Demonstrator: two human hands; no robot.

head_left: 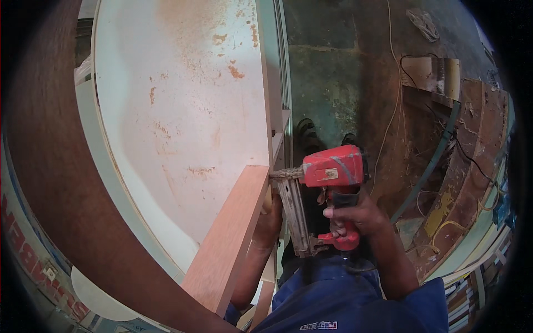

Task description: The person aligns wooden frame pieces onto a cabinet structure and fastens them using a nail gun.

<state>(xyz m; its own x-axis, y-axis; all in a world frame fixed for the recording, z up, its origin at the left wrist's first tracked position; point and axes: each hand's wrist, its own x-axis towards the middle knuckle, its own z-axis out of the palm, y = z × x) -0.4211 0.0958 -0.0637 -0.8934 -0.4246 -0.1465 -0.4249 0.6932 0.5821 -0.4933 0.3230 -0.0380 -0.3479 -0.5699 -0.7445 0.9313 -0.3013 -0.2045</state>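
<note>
- two hands work here: the right hand (360,216) curls its fingers round a red and grey metal nail gun (333,168).
- the left hand (270,223) is partly behind the long, reddish-brown wooden plank (230,238); i cannot tell what its fingers pinch.
- the plank's far end meets the right edge of the scuffed white desk (194,127).
- probably best: seat the gun squarely, brace the plank, hold left fingers clear.
</note>
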